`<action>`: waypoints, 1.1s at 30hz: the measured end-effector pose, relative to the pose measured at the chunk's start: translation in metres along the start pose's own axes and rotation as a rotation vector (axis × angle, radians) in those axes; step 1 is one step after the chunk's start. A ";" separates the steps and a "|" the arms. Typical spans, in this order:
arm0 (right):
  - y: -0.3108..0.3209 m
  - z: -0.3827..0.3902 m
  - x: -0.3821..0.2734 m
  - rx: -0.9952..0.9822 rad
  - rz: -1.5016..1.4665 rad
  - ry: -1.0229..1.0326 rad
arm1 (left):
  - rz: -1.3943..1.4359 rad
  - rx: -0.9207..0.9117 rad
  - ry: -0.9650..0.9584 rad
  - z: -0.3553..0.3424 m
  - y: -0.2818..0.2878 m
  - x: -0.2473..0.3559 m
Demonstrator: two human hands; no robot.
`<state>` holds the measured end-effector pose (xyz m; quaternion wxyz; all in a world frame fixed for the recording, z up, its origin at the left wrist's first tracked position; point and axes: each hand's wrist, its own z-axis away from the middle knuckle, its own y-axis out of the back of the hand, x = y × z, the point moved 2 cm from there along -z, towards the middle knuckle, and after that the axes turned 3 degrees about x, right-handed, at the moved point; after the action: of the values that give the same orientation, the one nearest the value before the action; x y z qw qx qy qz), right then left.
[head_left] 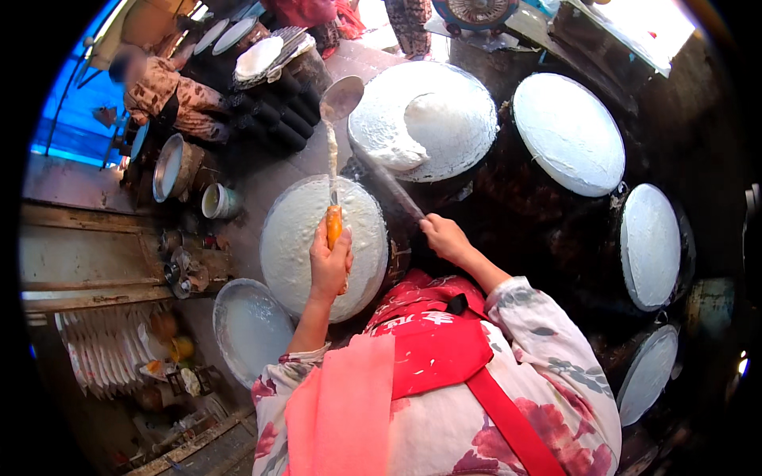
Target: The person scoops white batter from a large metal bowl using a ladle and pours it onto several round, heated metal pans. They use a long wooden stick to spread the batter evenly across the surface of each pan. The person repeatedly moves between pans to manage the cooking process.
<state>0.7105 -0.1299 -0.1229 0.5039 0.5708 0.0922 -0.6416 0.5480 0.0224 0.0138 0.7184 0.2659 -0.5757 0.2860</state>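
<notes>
My left hand (328,266) is closed around the orange handle of a metal ladle (333,163). Its long shaft is coated with white batter, and its bowl is raised beyond a wide round tub of thick white batter (298,230). In my right hand (446,236) is a long flat scraper (394,189). The blade's far end reaches the near left edge of a round griddle (468,99), close to a thick mound of batter (401,155). A white layer covers much of the griddle, with a curved edge showing in it.
More round griddles with white sheets (567,131) curve along the right. A basin of whitish liquid (250,329) stands left of the tub, with a bucket (218,201) farther off. Stacked black cylinders (274,115) lie at far left, near another person (171,95). A fan-like machine (476,9) stands at the back.
</notes>
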 end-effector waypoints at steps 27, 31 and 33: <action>0.092 0.061 0.053 0.163 -0.252 -0.302 | 0.157 -0.135 0.145 0.005 -0.007 -0.003; 0.071 0.069 0.042 0.071 0.257 0.155 | 0.155 -0.150 0.142 0.004 -0.020 -0.002; 0.077 0.058 0.082 0.142 0.357 0.217 | 0.163 -0.155 0.147 -0.003 -0.024 -0.004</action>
<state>0.7445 -0.2511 -0.1363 0.5552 0.6778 -0.0019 -0.4820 0.5664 0.0073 0.0085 0.7514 0.1399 -0.5616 0.3168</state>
